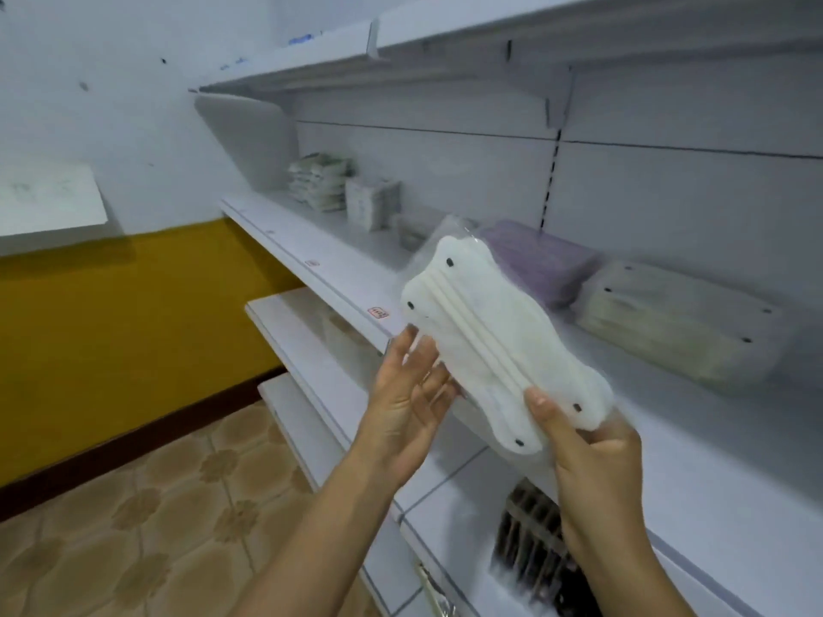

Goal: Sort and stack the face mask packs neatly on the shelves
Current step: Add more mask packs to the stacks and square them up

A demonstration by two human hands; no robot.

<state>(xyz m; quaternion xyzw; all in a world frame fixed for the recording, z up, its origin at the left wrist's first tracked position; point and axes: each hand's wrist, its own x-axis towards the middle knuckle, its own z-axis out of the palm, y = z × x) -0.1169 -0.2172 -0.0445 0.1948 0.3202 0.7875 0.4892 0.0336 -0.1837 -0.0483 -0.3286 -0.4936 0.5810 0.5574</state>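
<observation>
We hold a white mask pack (499, 345) in clear plastic wrap, in the air just in front of the middle shelf (712, 474), tilted, long axis running from upper left to lower right; black ear-loop dots show at its corners. Our right hand (596, 456) grips the pack's lower right end, thumb on the front face, other fingers curled behind; our left hand (409, 394) is flat, fingers straight, palm against the pack's lower left edge, not curled round it.

On the middle shelf, behind the held pack: a purple mask pack (543, 260) lying flat; just right of it, touching or nearly so, a cream mask pack (681, 322), also flat, toward the shelf's back. Further left along the same shelf, near its far end: a stack of pale packs (318, 180) and a white packet (372, 202) standing beside it; detail too blurred to tell more.

Below the shelf's front edge, a dark striped item (534, 541) lies on the lower shelf (320, 349); we cannot tell what it is.
</observation>
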